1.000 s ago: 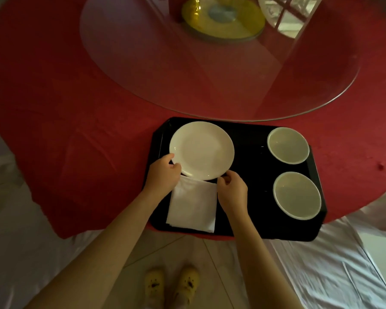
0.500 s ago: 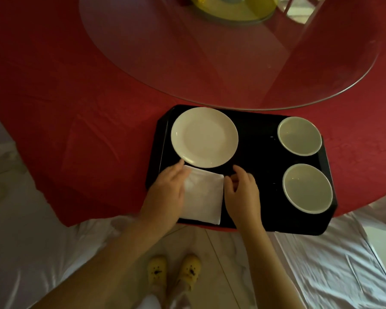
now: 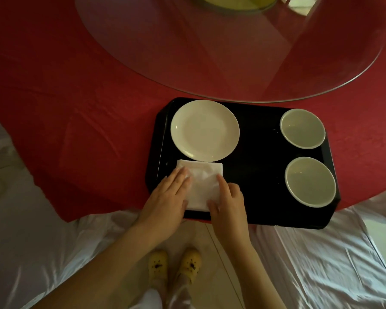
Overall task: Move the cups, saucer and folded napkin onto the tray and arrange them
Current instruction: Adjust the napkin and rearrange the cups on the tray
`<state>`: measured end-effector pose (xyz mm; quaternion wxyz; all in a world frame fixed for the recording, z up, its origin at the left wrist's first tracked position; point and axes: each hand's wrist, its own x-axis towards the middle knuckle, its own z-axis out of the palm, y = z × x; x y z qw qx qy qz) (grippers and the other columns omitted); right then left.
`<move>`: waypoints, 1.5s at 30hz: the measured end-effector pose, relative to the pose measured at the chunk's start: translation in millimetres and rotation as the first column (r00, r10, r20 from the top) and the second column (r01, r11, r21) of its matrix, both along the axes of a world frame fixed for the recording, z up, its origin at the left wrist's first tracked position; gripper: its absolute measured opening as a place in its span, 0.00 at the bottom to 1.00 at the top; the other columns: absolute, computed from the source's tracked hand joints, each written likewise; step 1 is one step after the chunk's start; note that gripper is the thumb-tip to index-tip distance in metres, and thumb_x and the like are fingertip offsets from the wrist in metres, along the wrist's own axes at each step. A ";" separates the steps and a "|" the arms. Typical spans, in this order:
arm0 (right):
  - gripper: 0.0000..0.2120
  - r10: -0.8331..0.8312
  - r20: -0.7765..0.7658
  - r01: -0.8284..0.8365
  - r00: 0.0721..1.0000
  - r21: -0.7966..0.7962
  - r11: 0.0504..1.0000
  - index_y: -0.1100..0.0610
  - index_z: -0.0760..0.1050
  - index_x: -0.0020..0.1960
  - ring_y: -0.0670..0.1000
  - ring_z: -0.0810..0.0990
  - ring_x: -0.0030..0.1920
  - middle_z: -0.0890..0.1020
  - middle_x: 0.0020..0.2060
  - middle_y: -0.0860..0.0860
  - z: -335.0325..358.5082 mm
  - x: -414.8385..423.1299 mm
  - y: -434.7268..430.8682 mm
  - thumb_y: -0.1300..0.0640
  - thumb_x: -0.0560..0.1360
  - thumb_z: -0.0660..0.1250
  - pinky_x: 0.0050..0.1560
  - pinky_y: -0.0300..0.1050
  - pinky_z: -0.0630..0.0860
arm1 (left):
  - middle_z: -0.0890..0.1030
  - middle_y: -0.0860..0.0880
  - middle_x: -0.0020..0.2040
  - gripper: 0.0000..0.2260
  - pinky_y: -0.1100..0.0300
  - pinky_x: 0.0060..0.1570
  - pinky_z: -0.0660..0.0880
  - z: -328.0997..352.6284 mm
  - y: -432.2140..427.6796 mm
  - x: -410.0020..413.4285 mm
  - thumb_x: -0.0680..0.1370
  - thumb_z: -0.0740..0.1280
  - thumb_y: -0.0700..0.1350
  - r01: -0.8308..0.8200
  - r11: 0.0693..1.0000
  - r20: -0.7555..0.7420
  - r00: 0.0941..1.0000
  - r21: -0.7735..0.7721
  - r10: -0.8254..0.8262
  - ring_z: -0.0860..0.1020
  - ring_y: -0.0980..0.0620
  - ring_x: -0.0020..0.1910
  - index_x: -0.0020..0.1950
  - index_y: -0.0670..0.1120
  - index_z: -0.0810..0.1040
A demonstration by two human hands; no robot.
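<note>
A black tray (image 3: 256,166) lies at the near edge of the red table. On it a white saucer (image 3: 205,130) sits at the far left, and two white cups (image 3: 302,128) (image 3: 310,181) stand one behind the other on the right. A folded white napkin (image 3: 202,183) lies just in front of the saucer. My left hand (image 3: 165,201) rests flat on the napkin's left side, fingers apart. My right hand (image 3: 227,201) presses the napkin's right edge with its fingers.
A round glass turntable (image 3: 210,52) covers the middle of the red tablecloth (image 3: 76,108), its rim close behind the tray. A yellow dish (image 3: 243,3) sits at the top edge. White chair covers (image 3: 321,264) flank me, with my yellow shoes on the floor below.
Both hands left the saucer's near rim and came down onto the napkin. The left hand now lies flat on it, and the right hand slid onto its right edge.
</note>
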<state>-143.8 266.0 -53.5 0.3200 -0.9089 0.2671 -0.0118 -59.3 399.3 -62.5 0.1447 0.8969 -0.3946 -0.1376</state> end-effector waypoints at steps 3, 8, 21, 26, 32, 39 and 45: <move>0.27 0.016 -0.018 -0.017 1.000 -0.041 0.999 0.55 0.60 0.72 0.52 0.70 0.56 0.70 0.59 0.53 1.7 -5.4 2.1 0.59 0.75 0.64 0.56 0.42 0.71 | 0.50 0.48 0.77 0.25 0.58 0.73 0.42 5.1 2.5 -1.8 0.79 0.56 0.46 0.008 0.999 -0.012 1.000 0.032 -0.008 0.41 0.55 0.74 0.74 0.44 0.53; 0.25 -0.011 -0.012 0.010 1.000 -0.073 0.997 0.56 0.63 0.70 0.53 0.66 0.59 0.69 0.60 0.54 7.2 -2.2 3.5 0.57 0.74 0.64 0.61 0.45 0.69 | 0.57 0.43 0.76 0.23 0.54 0.73 0.47 18.4 -4.6 -1.2 0.78 0.59 0.44 -0.055 0.998 0.050 0.997 -0.009 0.055 0.53 0.47 0.75 0.72 0.42 0.60; 0.29 0.040 -0.107 -0.043 0.994 -0.031 0.999 0.59 0.52 0.74 0.57 0.59 0.67 0.58 0.72 0.58 7.3 7.2 13.7 0.59 0.77 0.59 0.69 0.48 0.61 | 0.30 0.52 0.70 0.29 0.57 0.73 0.47 -2.2 -9.9 13.9 0.80 0.54 0.47 -0.019 0.998 -0.132 0.991 0.057 0.026 0.33 0.53 0.72 0.74 0.45 0.40; 0.28 0.017 -0.103 -0.021 0.995 -0.040 0.999 0.59 0.52 0.74 0.57 0.58 0.68 0.58 0.72 0.58 8.2 5.2 13.1 0.59 0.77 0.59 0.69 0.48 0.61 | 0.31 0.53 0.70 0.30 0.58 0.73 0.46 -1.8 -10.8 15.5 0.80 0.56 0.47 0.007 0.999 -0.156 0.988 0.043 0.000 0.33 0.55 0.71 0.74 0.44 0.41; 0.27 -0.029 -0.074 0.029 0.997 -0.003 1.000 0.57 0.55 0.72 0.55 0.58 0.67 0.59 0.72 0.57 8.6 3.1 12.0 0.59 0.76 0.60 0.67 0.46 0.62 | 0.34 0.50 0.75 0.30 0.55 0.73 0.49 3.0 -17.9 10.5 0.80 0.56 0.46 -0.023 0.999 -0.173 0.985 0.042 0.030 0.38 0.50 0.75 0.75 0.45 0.41; 0.23 -0.199 0.129 0.191 0.971 0.071 0.979 0.59 0.64 0.70 0.58 0.65 0.67 0.68 0.68 0.59 43.4 -24.0 -21.1 0.58 0.76 0.63 0.69 0.55 0.65 | 0.48 0.47 0.77 0.26 0.57 0.73 0.50 43.1 -16.8 0.6 0.79 0.58 0.42 -0.133 0.967 -0.068 0.990 -0.215 0.121 0.47 0.50 0.76 0.74 0.45 0.52; 0.14 -0.475 0.195 0.495 0.858 -0.063 0.867 0.69 0.73 0.59 0.66 0.75 0.57 0.78 0.56 0.68 69.6 -61.9 -134.5 0.68 0.75 0.59 0.60 0.61 0.68 | 0.62 0.51 0.74 0.24 0.79 0.64 0.55 69.1 -75.2 -40.5 0.78 0.57 0.36 -0.334 0.855 -0.570 0.820 -0.397 0.056 0.60 0.56 0.72 0.73 0.50 0.59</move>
